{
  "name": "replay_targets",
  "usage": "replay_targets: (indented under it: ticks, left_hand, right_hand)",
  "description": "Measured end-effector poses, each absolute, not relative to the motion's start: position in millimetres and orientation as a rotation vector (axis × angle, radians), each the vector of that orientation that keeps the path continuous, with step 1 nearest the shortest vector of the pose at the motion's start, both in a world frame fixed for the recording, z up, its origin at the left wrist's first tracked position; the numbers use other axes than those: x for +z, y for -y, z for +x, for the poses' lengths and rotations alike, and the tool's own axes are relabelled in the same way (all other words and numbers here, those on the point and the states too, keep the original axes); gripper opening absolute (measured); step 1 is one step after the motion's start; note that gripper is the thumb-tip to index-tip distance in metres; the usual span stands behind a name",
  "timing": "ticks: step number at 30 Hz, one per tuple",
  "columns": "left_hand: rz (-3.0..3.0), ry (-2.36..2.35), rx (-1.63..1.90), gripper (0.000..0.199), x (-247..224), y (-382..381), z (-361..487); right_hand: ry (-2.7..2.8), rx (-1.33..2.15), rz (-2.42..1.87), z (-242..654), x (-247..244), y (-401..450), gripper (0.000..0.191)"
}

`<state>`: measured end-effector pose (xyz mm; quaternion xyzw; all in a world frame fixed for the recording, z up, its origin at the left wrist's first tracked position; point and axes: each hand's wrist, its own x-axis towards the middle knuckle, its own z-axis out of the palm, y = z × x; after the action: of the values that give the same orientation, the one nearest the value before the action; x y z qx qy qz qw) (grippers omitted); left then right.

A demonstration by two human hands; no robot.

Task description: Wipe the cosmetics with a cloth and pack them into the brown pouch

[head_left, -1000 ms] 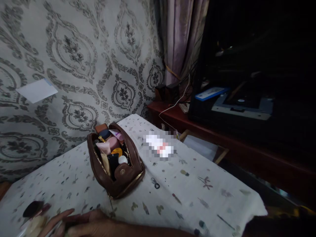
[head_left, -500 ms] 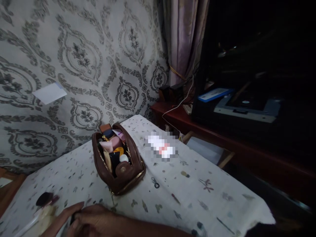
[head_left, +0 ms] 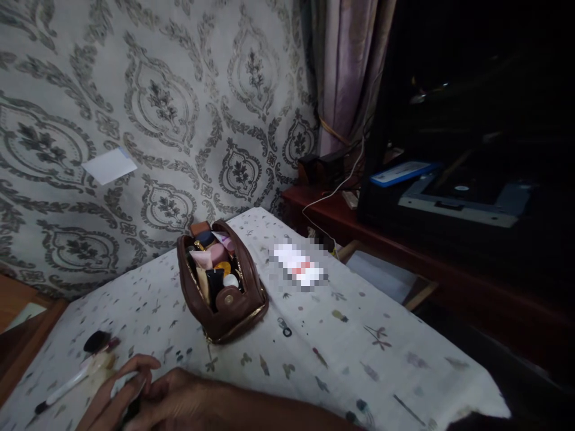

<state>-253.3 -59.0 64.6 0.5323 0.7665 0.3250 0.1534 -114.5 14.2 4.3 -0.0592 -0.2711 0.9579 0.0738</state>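
At the bottom left, my left hand (head_left: 110, 401) and my right hand (head_left: 175, 395) meet over a small dark item (head_left: 132, 408) with a pale part, too hidden to name. Fingers of both hands are bent round it. Beyond them stands an open brown zip bag (head_left: 222, 317), filled with tubes, a white round lid and other cosmetics. To the left of my hands lie a dark-headed brush (head_left: 97, 341), a pale sponge-like item (head_left: 101, 362) and a white-handled brush (head_left: 67, 386) on the patterned cloth.
A blurred white and red item (head_left: 299, 266) lies right of the bag on the tablecloth (head_left: 323, 341). Behind stands patterned wallpaper with a white paper (head_left: 110, 166). At the right are a red shelf (head_left: 327, 215), a white cable and a dark screen (head_left: 449, 72).
The view has shifted slightly, so the bag and table appear farther right. My left fingers have lifted and spread a little around the small item, and more of the white-handled brush shows.
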Motion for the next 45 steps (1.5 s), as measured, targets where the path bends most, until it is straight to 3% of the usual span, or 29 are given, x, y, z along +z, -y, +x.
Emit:
replay_targets:
  ticks: [9, 12, 18, 22, 31, 38, 45]
  left_hand:
    - [0.751, -1.955, 1.573, 0.039, 59, 43, -220]
    - [0.806, -2.015, 1.568, 0.042, 54, 42, -213]
    - [1.134, -2.204, 1.544, 0.049, 50, 45, -212]
    - [1.456, -2.312, 1.42, 0.05, 49, 48, -222]
    - [1.814, -2.26, 1.272, 0.047, 41, 45, -226]
    - [1.273, -2.082, 1.359, 0.056, 49, 38, -237]
    - [0.87, -1.818, 1.452, 0.061, 32, 40, -241]
  right_hand:
    - [0.443, 2.759, -0.107, -129, -11, -18, 0.085]
    - [0.363, 2.712, -0.198, -132, -15, -20, 0.08]
    - [0.259, 2.584, -0.273, -132, -17, -22, 0.051]
    - [0.262, 2.596, -0.267, -126, -9, -21, 0.047]
    - [0.334, 2.641, -0.189, -120, 1, -23, 0.057]
    - [0.447, 2.659, -0.231, -120, -4, -27, 0.084]
    - [0.411, 2.64, -0.355, -128, -19, -29, 0.095]
